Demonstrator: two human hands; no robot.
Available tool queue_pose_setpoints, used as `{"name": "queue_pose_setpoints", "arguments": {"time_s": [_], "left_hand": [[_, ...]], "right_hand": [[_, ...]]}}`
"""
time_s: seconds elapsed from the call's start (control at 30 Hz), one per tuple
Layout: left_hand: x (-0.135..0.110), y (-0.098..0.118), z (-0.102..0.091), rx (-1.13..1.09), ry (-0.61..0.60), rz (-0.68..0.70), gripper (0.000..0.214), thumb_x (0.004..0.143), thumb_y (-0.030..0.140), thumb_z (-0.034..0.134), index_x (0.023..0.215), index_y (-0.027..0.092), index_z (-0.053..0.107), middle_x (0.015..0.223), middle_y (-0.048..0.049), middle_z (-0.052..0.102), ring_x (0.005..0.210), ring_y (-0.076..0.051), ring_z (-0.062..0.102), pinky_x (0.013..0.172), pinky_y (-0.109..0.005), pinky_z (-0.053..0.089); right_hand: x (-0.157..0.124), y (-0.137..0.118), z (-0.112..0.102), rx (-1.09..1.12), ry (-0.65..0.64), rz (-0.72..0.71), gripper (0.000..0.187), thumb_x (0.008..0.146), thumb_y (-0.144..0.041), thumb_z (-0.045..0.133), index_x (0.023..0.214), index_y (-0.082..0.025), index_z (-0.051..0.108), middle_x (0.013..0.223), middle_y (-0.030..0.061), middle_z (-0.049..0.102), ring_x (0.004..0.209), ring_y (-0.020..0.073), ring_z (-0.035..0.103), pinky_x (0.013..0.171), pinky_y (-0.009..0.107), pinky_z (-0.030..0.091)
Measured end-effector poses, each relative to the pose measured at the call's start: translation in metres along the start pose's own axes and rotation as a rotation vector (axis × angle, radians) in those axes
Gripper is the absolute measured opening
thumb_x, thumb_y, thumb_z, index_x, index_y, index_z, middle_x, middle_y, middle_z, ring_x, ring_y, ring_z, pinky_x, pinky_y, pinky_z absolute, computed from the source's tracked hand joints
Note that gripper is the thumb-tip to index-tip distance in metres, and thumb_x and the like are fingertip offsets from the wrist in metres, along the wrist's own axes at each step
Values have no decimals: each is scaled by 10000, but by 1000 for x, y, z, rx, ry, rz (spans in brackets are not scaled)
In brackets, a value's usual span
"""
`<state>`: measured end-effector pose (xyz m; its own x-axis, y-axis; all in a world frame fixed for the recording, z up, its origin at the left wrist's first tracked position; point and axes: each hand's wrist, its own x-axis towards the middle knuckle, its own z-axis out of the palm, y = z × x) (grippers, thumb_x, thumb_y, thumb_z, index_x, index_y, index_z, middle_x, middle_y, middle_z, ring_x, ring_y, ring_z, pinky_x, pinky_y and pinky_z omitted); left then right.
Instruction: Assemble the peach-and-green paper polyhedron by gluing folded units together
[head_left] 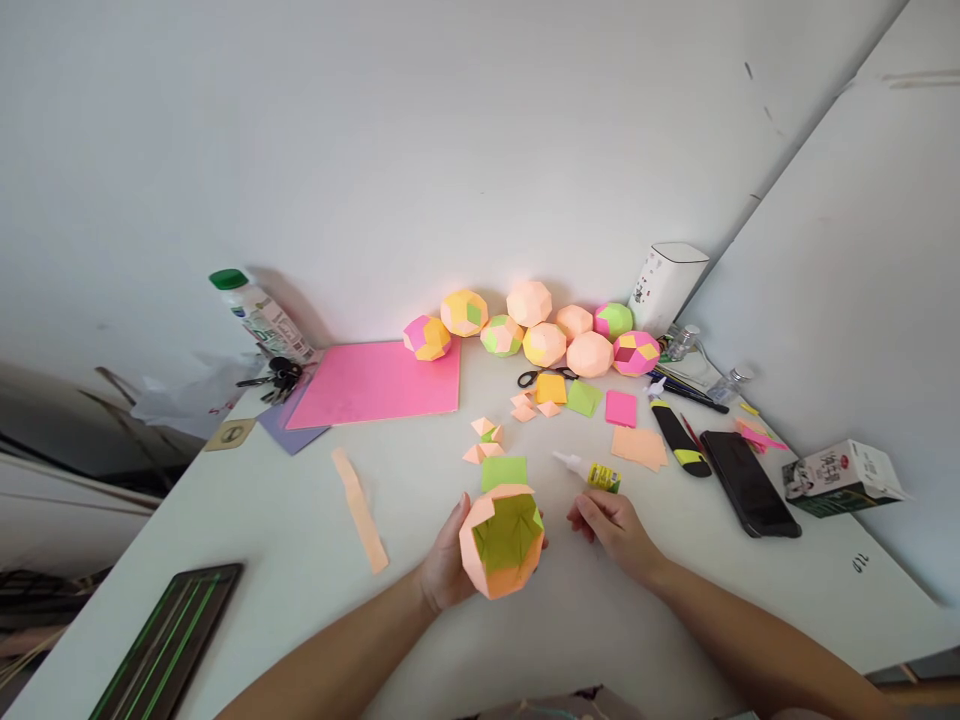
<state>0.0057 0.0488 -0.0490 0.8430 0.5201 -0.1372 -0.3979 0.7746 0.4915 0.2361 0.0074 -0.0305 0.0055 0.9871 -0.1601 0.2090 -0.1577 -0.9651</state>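
My left hand point(444, 558) is wrapped round a hollow ball of folded paper point(466, 545), peach outside with a wide opening that shows its green inside. The opening tilts up towards me. My right hand point(613, 528) rests just right of the paper ball with its fingers curled together; whatever they may pinch is too small to make out. Beyond those fingers lies a glue bottle point(601, 477), its white nozzle pointing left. A green paper square point(504, 470) lies behind the ball, partly covered by it. Small folded peach pieces point(484, 452) are scattered further back.
Several finished paper balls point(590, 354) line the wall, with scissors point(528, 379) before them. A pink board point(375, 385) lies back left, a peach strip point(361, 510) nearer. On the right are a cutter point(679, 438), a phone point(750, 485) and a carton point(844, 478).
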Motion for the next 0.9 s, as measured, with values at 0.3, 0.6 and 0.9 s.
{"name": "queue_pose_setpoints", "arguments": {"time_s": [0.3, 0.6, 0.9], "left_hand": [[-2, -5, 0, 217, 23, 116, 655, 740, 580, 645, 1263, 195, 555, 1186, -147, 631, 1114, -340, 560, 929, -459, 408], [-5, -8, 0, 384, 163, 271, 731, 685, 454, 750, 1328, 286, 448, 1263, -106, 565, 1145, -312, 534, 916, -435, 446], [-11, -16, 3, 797, 252, 538, 797, 690, 400, 761, 1375, 294, 367, 1424, -103, 361, 1309, -340, 357, 1052, -471, 364]], "right_hand": [[-1, 1, 0, -11, -13, 8, 492, 850, -598, 487, 683, -156, 625, 632, 34, 587, 518, 126, 474, 496, 265, 383], [0, -1, 0, -28, -21, 7, 519, 836, -627, 487, 662, -156, 617, 629, 37, 579, 523, 129, 476, 498, 265, 389], [0, -2, 1, -86, -27, -37, 525, 848, -622, 473, 651, -157, 617, 630, 49, 593, 529, 136, 487, 516, 276, 404]]}}
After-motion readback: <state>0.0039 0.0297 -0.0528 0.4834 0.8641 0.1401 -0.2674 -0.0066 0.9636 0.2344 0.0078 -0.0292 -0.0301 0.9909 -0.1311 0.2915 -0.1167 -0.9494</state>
